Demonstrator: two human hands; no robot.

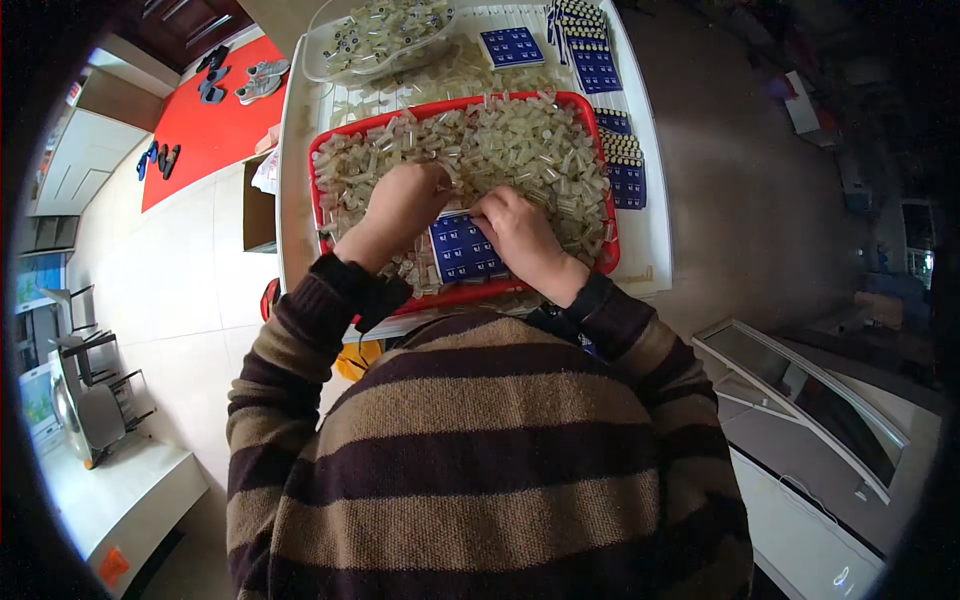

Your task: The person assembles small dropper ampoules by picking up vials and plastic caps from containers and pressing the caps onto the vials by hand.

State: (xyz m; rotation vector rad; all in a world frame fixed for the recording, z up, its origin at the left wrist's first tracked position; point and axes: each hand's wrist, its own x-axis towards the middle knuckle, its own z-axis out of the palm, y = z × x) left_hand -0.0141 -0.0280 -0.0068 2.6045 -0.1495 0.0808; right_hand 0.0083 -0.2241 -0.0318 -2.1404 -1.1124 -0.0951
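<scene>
A red-rimmed tray (612, 228) in front of me is heaped with small clear, pale-tinted plastic tubes (530, 150). A blue card (465, 252) printed with rows of small white marks lies over the tubes at the tray's near side. My right hand (522, 238) is closed on the card's upper right edge, thumb and fingers pressed together. Just left of it, my left hand (402, 208) is curled above the card's far left corner. Its fingertips point away from me and are mostly hidden, so what they pinch is unclear.
Behind the tray stands a clear plastic tub (375, 40) of small tubes with dark marks. Another blue card (511, 47) lies beside it. Stacked blue cards (627, 187) with pale round pieces line the white table's (645, 240) right side. Shoes (260, 85) sit on a red mat.
</scene>
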